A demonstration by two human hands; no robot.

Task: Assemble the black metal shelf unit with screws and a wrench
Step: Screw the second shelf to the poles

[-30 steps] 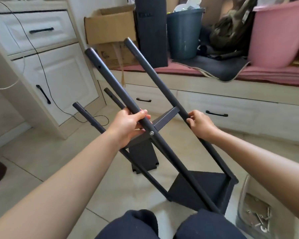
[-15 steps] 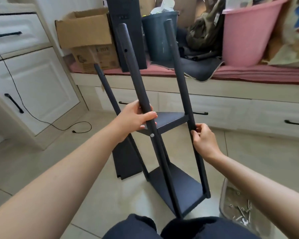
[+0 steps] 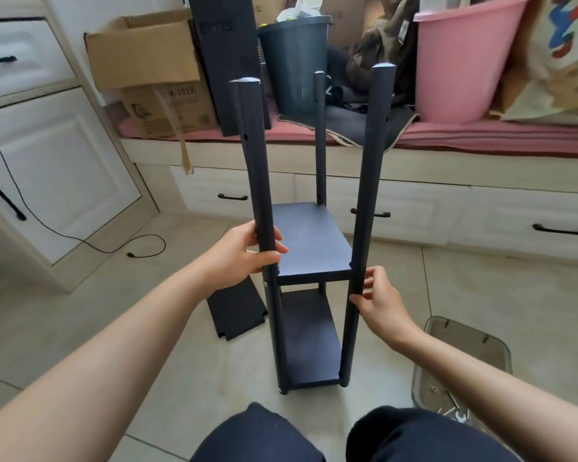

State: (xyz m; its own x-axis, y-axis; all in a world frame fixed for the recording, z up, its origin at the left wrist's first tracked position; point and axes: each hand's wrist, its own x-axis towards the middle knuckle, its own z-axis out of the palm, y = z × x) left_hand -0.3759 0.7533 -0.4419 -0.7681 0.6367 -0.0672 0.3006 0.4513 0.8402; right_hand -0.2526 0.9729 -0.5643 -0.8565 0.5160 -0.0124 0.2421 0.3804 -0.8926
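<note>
- Loose black panel [image 3: 236,310] lies flat on the tiled floor [image 3: 80,321].
- Left hand [image 3: 239,253] grips the left post [image 3: 259,195].
- Shelf unit [image 3: 311,245] stands upright (two shelves fitted).
- Right hand [image 3: 379,300] pinches the right post [image 3: 369,181].
- Clear tray [image 3: 464,361] holds screws [image 3: 452,406], floor's right edge.

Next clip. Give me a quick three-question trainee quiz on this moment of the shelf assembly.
1. True or false: the shelf unit stands upright on the floor.
2. How many shelf boards are already fixed between the posts: A one, B two, C four?
3. Fill in: the loose screws lie in the clear ____ at the person's right.

Key
1. True. The left hand grips the front left post; the right hand holds the front right post.
2. B: an upper board and a bottom board.
3. Tray.
</note>
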